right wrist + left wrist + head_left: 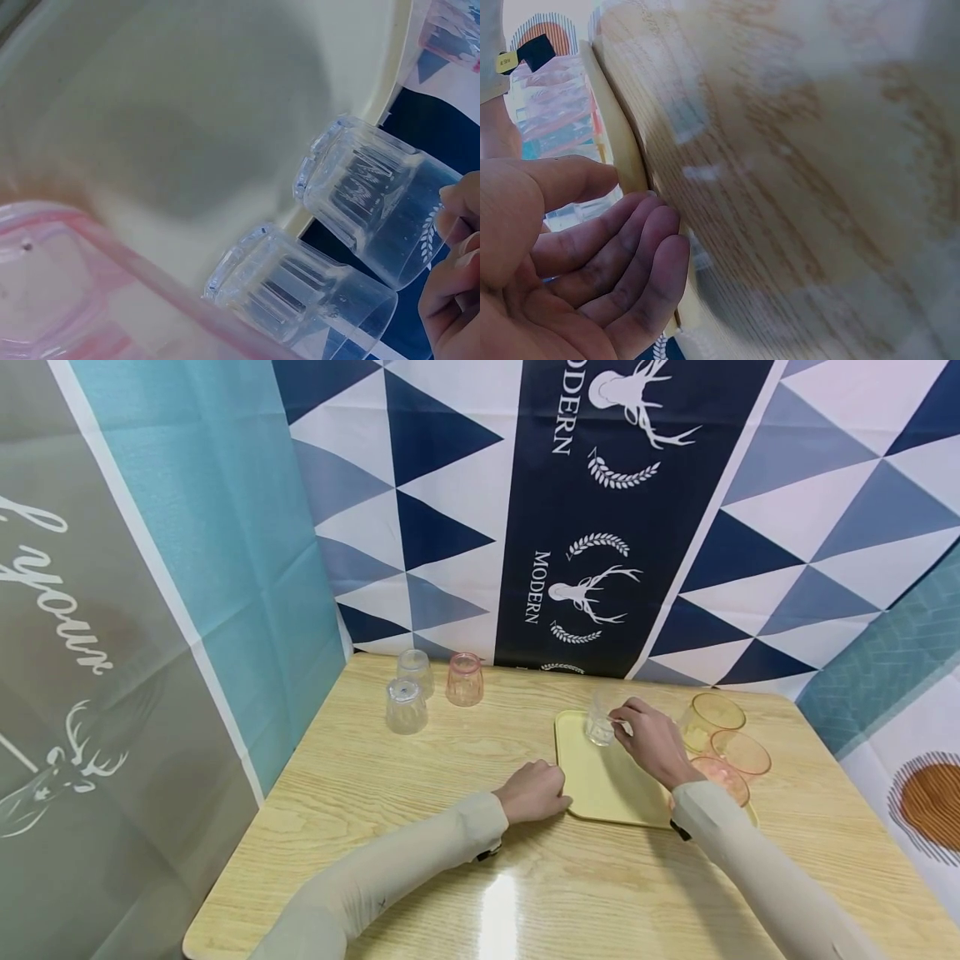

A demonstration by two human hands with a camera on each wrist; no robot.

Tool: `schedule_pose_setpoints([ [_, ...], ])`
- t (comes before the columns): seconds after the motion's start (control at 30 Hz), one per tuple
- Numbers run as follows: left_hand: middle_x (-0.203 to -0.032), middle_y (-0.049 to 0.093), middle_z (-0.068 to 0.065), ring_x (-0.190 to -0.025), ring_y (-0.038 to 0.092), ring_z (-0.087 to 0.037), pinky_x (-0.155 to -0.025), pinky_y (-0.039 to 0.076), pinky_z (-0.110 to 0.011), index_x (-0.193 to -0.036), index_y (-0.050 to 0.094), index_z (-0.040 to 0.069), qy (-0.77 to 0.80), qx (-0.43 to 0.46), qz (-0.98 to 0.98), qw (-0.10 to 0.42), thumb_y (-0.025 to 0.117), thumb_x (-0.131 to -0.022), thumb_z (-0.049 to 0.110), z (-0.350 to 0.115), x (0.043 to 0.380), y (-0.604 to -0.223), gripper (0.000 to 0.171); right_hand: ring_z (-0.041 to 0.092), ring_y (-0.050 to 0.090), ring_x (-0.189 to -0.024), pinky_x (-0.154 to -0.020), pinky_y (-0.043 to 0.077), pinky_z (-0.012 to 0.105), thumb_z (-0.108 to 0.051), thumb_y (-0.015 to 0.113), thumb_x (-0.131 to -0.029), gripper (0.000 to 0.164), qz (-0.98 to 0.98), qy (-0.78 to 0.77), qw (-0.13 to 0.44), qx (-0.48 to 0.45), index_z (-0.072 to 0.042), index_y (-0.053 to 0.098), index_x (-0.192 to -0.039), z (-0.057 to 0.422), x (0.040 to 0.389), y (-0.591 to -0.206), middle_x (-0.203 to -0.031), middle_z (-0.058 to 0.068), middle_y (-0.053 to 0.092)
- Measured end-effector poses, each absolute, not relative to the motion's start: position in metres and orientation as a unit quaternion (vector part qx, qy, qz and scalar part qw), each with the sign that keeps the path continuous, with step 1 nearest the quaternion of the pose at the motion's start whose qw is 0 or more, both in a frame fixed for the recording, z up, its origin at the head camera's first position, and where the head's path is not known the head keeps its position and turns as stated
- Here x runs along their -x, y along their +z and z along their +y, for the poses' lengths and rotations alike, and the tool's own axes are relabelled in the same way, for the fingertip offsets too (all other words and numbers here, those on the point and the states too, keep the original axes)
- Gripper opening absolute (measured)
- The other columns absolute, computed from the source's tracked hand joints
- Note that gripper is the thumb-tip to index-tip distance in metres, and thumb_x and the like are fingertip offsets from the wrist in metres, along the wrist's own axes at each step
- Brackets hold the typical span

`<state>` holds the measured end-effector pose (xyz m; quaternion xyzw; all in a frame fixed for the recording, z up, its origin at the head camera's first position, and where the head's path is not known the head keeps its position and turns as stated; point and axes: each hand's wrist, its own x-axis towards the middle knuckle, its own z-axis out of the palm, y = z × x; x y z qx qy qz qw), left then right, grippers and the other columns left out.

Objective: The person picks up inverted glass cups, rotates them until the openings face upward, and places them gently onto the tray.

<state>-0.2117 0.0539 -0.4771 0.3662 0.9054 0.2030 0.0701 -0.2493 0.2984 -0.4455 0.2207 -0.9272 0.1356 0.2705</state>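
Note:
My right hand [651,737] pinches the rim of a clear glass [367,195] between thumb and fingers. That glass is at the back left part of the yellow tray [600,789], its base toward the tray. Beside it in the right wrist view is a second clear glass [300,300], mostly hidden in the head view. At the tray's front left corner, my left hand [534,792] holds the rim, thumb on one side and curled fingers against the other. Toward the tray's right end are a yellow glass [708,722], an orange glass [742,752] and a pink glass [722,777].
Upside down at the table's back left stand two clear glasses [406,706] and a pink glass [465,681]. The wooden table [420,777] meets a patterned wall cloth [450,527] at the back and another hanging cloth [247,552] on the left.

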Motion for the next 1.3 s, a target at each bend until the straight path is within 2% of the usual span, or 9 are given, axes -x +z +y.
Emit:
schedule_pose_setpoints([
  [0.43, -0.046, 0.025, 0.009, -0.040, 0.022, -0.004, -0.041, 0.029, -0.019, -0.051, 0.041, 0.018, 0.199, -0.366, 0.907, 0.061, 0.069, -0.098, 0.024, 0.053, 0.212, -0.478, 0.055, 0.029, 0.068, -0.070, -0.055, 0.051, 0.049, -0.002, 0.074, -0.088, 0.010, -0.939, 0.134, 0.255, -0.190, -0.005, 0.078, -0.098, 0.295, 0.249, -0.445, -0.092, 0.006, 0.066],
  [0.77, -0.046, 0.022, 0.009, -0.041, 0.019, -0.003, -0.040, 0.026, -0.018, -0.050, 0.039, 0.018, 0.201, -0.372, 0.904, 0.057, 0.069, -0.098, 0.023, 0.052, 0.212, -0.478, 0.057, 0.029, 0.067, -0.070, -0.055, 0.051, 0.050, -0.005, 0.075, -0.090, 0.010, -0.943, 0.139, 0.246, -0.179, -0.005, 0.079, -0.100, 0.294, 0.247, -0.442, -0.094, 0.008, 0.067],
  [1.3, -0.045, 0.025, 0.010, -0.040, 0.020, -0.002, -0.039, 0.025, -0.018, -0.048, 0.042, 0.018, 0.204, -0.375, 0.903, 0.052, 0.068, -0.098, 0.024, 0.052, 0.214, -0.483, 0.057, 0.028, 0.069, -0.073, -0.060, 0.054, 0.048, -0.006, 0.078, -0.088, 0.012, -0.929, 0.156, 0.270, -0.201, -0.008, 0.077, -0.099, 0.289, 0.232, -0.441, -0.095, 0.006, 0.067],
])
